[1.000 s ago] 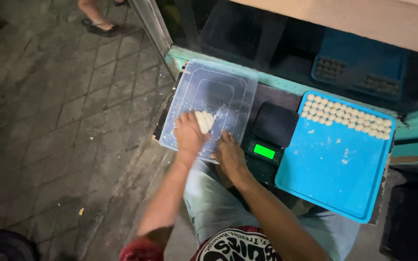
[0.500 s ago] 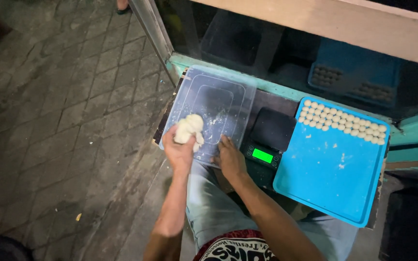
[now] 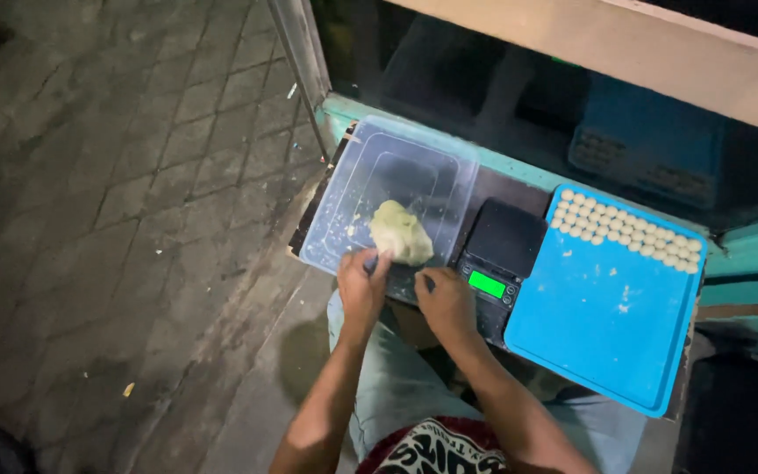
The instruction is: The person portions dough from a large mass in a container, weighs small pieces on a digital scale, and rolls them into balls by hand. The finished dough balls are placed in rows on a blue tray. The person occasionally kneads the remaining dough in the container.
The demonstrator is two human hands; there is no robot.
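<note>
Pinching fingers, left hand (image 3: 363, 285): fingertips are curled together at the near edge of the dough lump (image 3: 401, 233); actual contact is hard to tell.
Right hand (image 3: 447, 301): fingers are bent inward, loosely closed, nothing is seen held; the tips are set at the container's near rim beside the scale.
Dough lump: pale, irregular, lying inside the clear plastic container (image 3: 348, 197), toward its near right corner.
Digital scale (image 3: 497, 254): black, green display lit, placed between container and tray.
Blue tray (image 3: 607, 325): rows of small pale dough balls (image 3: 629, 230) are lined along its far edge.
</note>
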